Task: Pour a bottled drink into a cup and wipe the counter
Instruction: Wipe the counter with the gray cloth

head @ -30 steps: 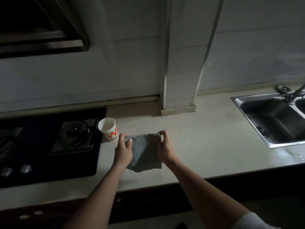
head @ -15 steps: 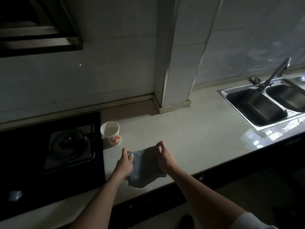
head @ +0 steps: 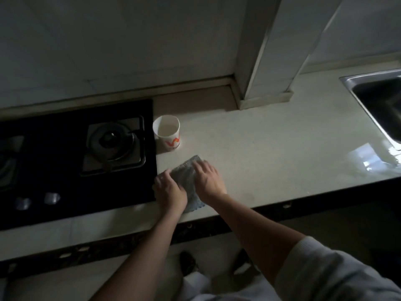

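A grey-blue cloth (head: 187, 177) lies flat on the pale counter (head: 271, 153) near its front edge. My left hand (head: 170, 191) rests on the cloth's left side, next to the hob's edge. My right hand (head: 207, 178) presses on the cloth's right side with fingers spread. A white paper cup (head: 167, 135) with an orange mark stands upright just behind the cloth, with pale liquid inside. No bottle is in view.
A black gas hob (head: 76, 161) with a burner and two knobs fills the counter's left. A tiled pillar (head: 267, 61) juts out at the back. A steel sink (head: 377, 98) sits at the far right.
The cloth, held up by its top corners a second ago, has been laid flat on the counter. Both hands now lie on top of it. The camera has tilted down and left.
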A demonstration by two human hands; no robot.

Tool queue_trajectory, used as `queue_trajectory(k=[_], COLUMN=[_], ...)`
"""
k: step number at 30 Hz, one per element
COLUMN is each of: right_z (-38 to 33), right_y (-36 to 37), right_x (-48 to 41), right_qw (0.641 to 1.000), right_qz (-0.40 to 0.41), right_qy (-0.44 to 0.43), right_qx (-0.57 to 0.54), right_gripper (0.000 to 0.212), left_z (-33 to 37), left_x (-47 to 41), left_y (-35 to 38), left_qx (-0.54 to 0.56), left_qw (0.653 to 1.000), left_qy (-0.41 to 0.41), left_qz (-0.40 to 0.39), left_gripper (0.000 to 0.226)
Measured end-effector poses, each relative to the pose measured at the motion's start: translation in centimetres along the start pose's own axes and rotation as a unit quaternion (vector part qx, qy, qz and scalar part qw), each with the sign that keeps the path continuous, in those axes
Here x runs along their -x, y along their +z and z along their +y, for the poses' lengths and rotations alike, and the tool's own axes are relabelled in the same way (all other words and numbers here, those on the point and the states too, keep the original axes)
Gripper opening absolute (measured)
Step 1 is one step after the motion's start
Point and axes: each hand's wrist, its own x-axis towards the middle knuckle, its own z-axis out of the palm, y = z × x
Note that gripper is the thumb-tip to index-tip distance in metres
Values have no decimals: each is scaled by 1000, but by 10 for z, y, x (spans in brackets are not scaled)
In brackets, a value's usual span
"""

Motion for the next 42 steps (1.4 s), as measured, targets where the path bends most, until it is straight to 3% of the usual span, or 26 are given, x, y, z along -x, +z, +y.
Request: queue_trajectory(k=[2,3,5,10,16,23,27,29,33,42], right_z=[0,3,9,27,41,64,91,104,137,193], right_y=[16,23,36,49,48,31,17,8,-9,-42], right_x=[1,1,1,3,7,19,26,28,29,24], right_qw=[996,991,982,972,979,978,976,976,979,986], right_qz=[-44,-68,-100,-86,-69,-73,-70,-71,-73,-49], right_qy=[-68,-97,-125,-129,-104,-116,-123,-123,-95,-15], right_qx=[38,59,105,179,164,157,168,168,167,162], right_gripper=[60,63,72,82,79,113,116,117,117,77], left_z=[-1,1,4,-21,-10,10,30,44,82,136], left_x=[4,5,3,3,2,19,32,35,40,30], left_y=[11,16,28,61,72,85,101,109,126,171], left_qx=[-4,-16,22,6,-89,-110,-129,-133,-141,-135], left_qw=[997,996,996,990,986,985,981,980,976,963], left_qy=[76,90,66,119,113,103,108,107,120,182], left_qz=[24,-9,-48,-75,-79,-89,-95,-98,-119,-147], left_gripper=[38,34,29,61,57,57,79,79,57,59])
